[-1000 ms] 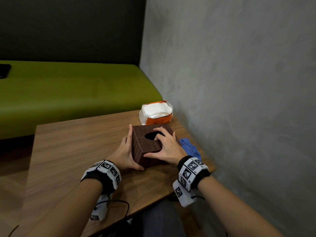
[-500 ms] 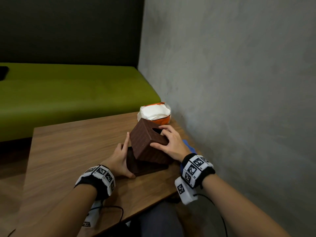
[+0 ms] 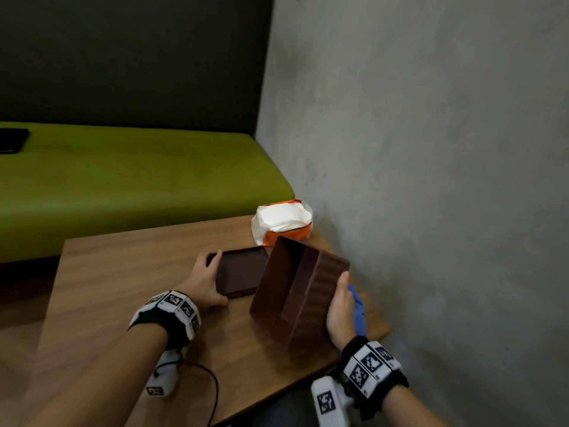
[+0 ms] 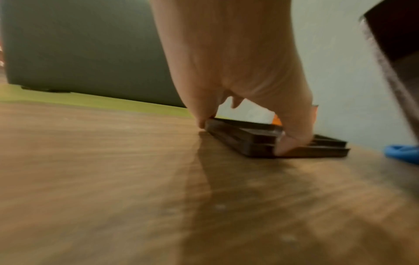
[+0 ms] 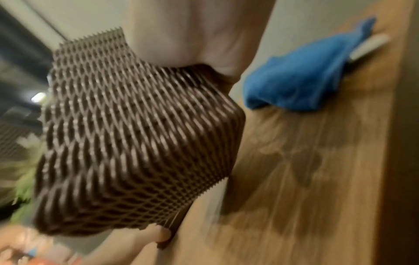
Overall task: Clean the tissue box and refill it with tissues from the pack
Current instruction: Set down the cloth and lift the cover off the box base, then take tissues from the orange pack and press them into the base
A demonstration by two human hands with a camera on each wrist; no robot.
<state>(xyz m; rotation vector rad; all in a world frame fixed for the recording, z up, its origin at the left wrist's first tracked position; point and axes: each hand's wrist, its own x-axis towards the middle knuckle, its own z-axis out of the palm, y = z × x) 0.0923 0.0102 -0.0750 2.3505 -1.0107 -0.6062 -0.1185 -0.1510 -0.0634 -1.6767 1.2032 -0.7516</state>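
Right hand (image 3: 338, 306) grips the brown box cover (image 3: 300, 291), tilted, open side toward the camera. Left hand (image 3: 203, 280) pinches the flat base (image 3: 240, 272) on the table (image 3: 123, 291). Tissue pack (image 3: 281, 221) sits behind, by the wall (image 3: 431, 180). Blue cloth (image 3: 357, 306), mostly hidden behind the right hand, possibly touches it.

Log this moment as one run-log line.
cover: off base, tilted, open side toward camera | right hand: grips cover | left hand: holds base on table | cloth, pack: untouched
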